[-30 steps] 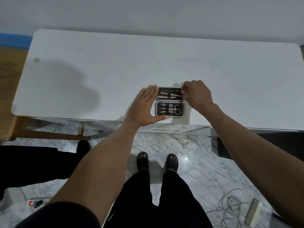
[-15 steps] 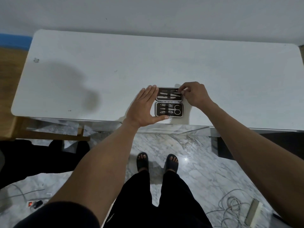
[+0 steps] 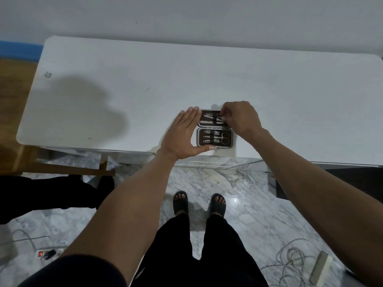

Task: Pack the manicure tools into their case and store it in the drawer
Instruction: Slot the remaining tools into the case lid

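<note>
White table (image 3: 269,90) carries the open case (image 3: 215,139) near its front edge. The left hand (image 3: 182,135) lies flat, fingers spread, against the case's left side. The right hand (image 3: 241,118) pinches a tool (image 3: 214,120) in the far half.

Both bare forearms reach up from the lower corners of the frame and converge just right of centre. The left hand (image 3: 182,136) lies flat, palm down, fingers straight and together, with the thumb stretched out to the right. The right hand (image 3: 240,118) is curled, knuckles up, its fingertips (image 3: 222,116) pinched together toward the left (what they pinch is too small to tell).
</note>
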A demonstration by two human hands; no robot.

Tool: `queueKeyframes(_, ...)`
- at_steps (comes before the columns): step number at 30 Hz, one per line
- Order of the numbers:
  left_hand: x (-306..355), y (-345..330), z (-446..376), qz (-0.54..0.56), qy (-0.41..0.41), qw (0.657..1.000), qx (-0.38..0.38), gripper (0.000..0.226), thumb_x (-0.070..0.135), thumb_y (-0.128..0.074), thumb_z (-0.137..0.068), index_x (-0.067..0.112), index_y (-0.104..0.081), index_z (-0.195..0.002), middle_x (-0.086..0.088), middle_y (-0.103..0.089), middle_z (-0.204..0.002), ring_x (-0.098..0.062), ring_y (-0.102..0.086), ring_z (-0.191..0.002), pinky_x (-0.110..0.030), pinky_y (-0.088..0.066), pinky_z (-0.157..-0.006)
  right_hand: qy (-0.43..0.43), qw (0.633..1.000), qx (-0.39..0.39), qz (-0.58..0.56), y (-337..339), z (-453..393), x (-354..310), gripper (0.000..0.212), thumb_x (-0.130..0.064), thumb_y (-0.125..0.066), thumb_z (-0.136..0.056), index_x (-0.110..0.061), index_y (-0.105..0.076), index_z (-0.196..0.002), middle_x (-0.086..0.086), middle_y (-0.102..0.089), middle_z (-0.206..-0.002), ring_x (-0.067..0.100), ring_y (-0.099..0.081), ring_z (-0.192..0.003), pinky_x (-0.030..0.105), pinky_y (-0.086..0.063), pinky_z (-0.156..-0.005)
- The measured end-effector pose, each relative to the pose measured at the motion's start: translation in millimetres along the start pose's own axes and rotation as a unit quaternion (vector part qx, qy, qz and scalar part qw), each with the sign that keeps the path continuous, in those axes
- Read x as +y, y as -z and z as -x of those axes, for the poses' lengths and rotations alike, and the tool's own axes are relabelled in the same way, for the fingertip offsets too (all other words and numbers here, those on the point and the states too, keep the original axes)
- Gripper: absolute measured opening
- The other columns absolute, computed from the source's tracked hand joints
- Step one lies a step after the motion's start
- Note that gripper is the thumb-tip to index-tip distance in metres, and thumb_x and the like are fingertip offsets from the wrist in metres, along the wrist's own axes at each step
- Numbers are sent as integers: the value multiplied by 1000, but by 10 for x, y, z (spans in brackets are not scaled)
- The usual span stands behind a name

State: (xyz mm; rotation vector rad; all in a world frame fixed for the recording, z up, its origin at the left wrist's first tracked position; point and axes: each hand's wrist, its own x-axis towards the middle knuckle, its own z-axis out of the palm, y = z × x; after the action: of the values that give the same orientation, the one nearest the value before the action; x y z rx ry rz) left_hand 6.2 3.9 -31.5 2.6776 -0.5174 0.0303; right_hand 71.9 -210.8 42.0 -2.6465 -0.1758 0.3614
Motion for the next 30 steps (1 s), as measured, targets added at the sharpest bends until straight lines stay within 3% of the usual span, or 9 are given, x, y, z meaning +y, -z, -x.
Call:
queueKeyframes(8,2,-6,-3,3,-2,1000,7,123,91,-50,-82,1,-28,-164,-13,-27,-172,-24,-20,-162,-46,-16,-133,60,997,27,32,-32,20,-43,12,-10,-56,-88,-13,-68,-91,4,-68,-84,27,-54,-93,37,-47,-71)
queueKeyframes(14,4,10,-1,6,2,1000,-6,123,90,-52,-82,2,-26,-164,-12,-25,-173,-23,-18,-163,-47,-15,-133,49,996,68,20,-60,12,-19,17,-11,-54,-91,-18,-66,-101,1,-69,-95,25,-51,-99,39,-48,-75)
queueKeyframes(18,8,17,-6,2,4,1000,-17,124,91,-49,-82,3,-24,-165,-11,-22,-174,-22,-15,-163,-45,-13,-134,-4,996,88,-20,-4,49,80,23,-19,-59,-90,-21,-65,-112,0,-65,-104,22,-55,-102,35,-48,-79)
queueKeyframes(23,-5,17,-6,5,6,1000,-22,124,90,-51,-82,4,-21,-166,-11,-20,-175,-21,-12,-164,-43,-10,-134,-111,988,74,-74,23,82,173,27,-32,-64,-89,-18,-69,-111,1,-70,-102,20,-64,-96,32,-49,-83)
queueKeyframes(30,6,16,0,3,6,1000,-11,126,89,-54,-82,2,-20,-166,-14,-18,-175,-24,-12,-164,-40,-8,-134,-142,978,37,-148,-35,128,141,36,-34,-73,-84,-16,-70,-115,5,-74,-105,19,-68,-98,33,-52,-89)
